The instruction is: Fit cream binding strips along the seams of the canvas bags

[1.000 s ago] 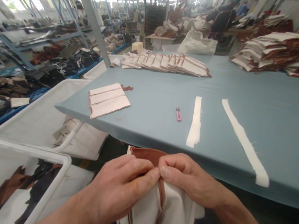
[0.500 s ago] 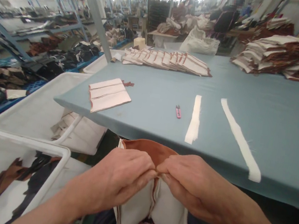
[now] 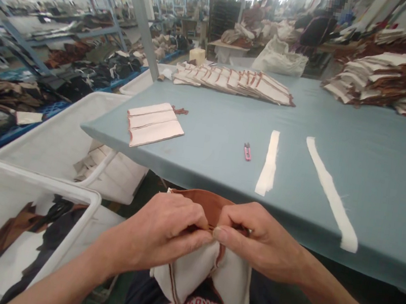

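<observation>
A cream fabric piece with brown lining and stitched seams (image 3: 187, 274) hangs over my lap, its brown inside (image 3: 214, 203) showing at the top. My left hand (image 3: 170, 227) pinches its upper edge at the middle seam. Close beside it, my right hand (image 3: 255, 238) grips the same edge, thumb pressed against the fingers. The thumbs nearly meet at the seam. On the table ahead lie pink thread snips (image 3: 247, 152), a short cream strip (image 3: 269, 163) and a longer cream strip (image 3: 332, 194).
The blue-green table (image 3: 214, 123) carries a flat sewn cream piece (image 3: 156, 125), an overlapping row of pieces (image 3: 234, 81) and a tall cream-and-brown stack (image 3: 388, 81). White bins (image 3: 95, 202) with scraps stand at left. A person (image 3: 318, 30) is in the background.
My hands have shifted their pinch along the seam, and the right thumb now shows on top. The fabric's lower part is drawn up and folded more. The view has turned slightly left.
</observation>
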Available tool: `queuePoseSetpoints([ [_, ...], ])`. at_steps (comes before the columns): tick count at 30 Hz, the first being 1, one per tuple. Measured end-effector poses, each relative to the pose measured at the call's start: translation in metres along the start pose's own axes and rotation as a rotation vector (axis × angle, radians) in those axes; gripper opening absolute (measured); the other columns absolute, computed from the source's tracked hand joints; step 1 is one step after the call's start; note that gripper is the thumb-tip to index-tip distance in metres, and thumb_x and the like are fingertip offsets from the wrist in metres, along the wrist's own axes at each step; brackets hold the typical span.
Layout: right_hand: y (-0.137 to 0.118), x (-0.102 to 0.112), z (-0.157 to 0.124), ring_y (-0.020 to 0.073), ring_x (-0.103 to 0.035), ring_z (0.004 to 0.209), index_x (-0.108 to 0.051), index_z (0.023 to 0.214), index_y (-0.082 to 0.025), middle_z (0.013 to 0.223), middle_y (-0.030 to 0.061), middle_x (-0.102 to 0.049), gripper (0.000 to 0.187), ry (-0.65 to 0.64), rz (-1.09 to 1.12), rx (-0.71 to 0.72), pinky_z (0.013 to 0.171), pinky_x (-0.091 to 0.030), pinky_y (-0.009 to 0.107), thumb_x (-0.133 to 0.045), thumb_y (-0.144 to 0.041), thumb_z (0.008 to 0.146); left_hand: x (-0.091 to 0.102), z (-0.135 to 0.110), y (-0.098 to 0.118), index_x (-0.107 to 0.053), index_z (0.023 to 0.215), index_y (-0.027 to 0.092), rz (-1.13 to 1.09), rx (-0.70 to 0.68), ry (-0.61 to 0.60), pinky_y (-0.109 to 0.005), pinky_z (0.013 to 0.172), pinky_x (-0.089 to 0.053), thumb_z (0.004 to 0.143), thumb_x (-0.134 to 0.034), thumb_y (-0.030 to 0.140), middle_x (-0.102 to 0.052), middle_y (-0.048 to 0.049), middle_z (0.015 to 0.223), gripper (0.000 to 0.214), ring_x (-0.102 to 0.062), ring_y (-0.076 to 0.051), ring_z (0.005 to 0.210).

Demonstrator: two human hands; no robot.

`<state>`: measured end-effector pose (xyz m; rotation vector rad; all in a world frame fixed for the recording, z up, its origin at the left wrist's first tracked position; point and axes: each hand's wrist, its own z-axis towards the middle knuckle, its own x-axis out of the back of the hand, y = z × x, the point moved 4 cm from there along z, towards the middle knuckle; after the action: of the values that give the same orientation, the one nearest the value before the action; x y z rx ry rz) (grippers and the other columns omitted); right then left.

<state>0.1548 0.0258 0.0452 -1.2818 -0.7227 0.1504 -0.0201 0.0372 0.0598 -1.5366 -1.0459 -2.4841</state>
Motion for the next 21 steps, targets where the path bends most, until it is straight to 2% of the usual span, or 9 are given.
queuePoseSetpoints([
  [3, -0.003, 0.012, -0.008, 0.0089, -0.043, 0.054, -0.051, 0.068, -0.020, 0.062, -0.0047, -0.051, 0.035, 0.098, -0.054, 0.041, 0.051, -0.032, 0.022, -0.052, -0.030, 0.101, 0.008, -0.004, -0.019, -0.051, 0.069, 0.017, -0.244, 0.116, 0.019, -0.026, 0.061, -0.034, 0.109, -0.040, 0.041, -0.051, 0.0041, 0.064, 0.048, -0.046, -0.011, 0.060],
  [5, 0.000, 0.024, -0.014, 0.0101, -0.042, 0.055, -0.049, 0.069, -0.021, 0.063, -0.0043, -0.048, 0.037, 0.195, -0.109, 0.038, 0.051, -0.033, 0.023, -0.048, -0.033, 0.104, 0.011, -0.007, -0.027, -0.049, 0.068, 0.017, -0.420, 0.177, 0.030, -0.025, 0.062, -0.036, 0.111, -0.027, 0.047, -0.051, 0.0027, 0.067, 0.056, -0.046, -0.011, 0.062],
  [7, 0.012, 0.032, -0.017, 0.0113, -0.042, 0.056, -0.048, 0.070, -0.022, 0.063, -0.0039, -0.047, 0.039, 0.240, -0.142, -0.014, 0.051, -0.034, 0.024, -0.045, -0.037, 0.106, 0.012, -0.008, -0.027, -0.050, 0.071, 0.017, -0.534, 0.201, 0.017, -0.026, 0.066, -0.039, 0.110, -0.024, 0.049, -0.053, 0.0014, 0.071, 0.057, -0.048, -0.012, 0.066],
  [12, 0.044, 0.024, -0.006, 0.0146, -0.050, 0.065, -0.053, 0.078, -0.021, 0.070, -0.0012, -0.053, 0.038, 0.168, -0.201, -0.124, 0.061, -0.040, 0.026, -0.041, -0.041, 0.107, 0.012, -0.003, -0.012, -0.053, 0.077, 0.017, -0.569, 0.181, -0.088, -0.024, 0.073, -0.039, 0.108, -0.034, 0.032, -0.052, 0.0021, 0.076, 0.040, -0.049, -0.012, 0.074],
  [14, 0.051, 0.017, 0.000, 0.0154, -0.051, 0.068, -0.055, 0.080, -0.020, 0.073, -0.0006, -0.055, 0.039, 0.142, -0.195, -0.142, 0.064, -0.041, 0.027, -0.039, -0.043, 0.107, 0.013, -0.003, -0.010, -0.056, 0.080, 0.016, -0.580, 0.182, -0.110, -0.024, 0.074, -0.040, 0.107, -0.035, 0.032, -0.053, 0.0015, 0.078, 0.037, -0.050, -0.013, 0.075],
  [21, 0.054, 0.005, 0.010, 0.0153, -0.053, 0.068, -0.057, 0.080, -0.020, 0.073, 0.0002, -0.060, 0.040, 0.105, -0.194, -0.141, 0.064, -0.042, 0.027, -0.040, -0.044, 0.107, 0.007, -0.011, -0.017, -0.058, 0.075, 0.015, -0.593, 0.291, -0.093, -0.022, 0.058, -0.034, 0.098, -0.048, 0.029, -0.047, 0.0040, 0.067, 0.029, -0.041, -0.009, 0.061],
])
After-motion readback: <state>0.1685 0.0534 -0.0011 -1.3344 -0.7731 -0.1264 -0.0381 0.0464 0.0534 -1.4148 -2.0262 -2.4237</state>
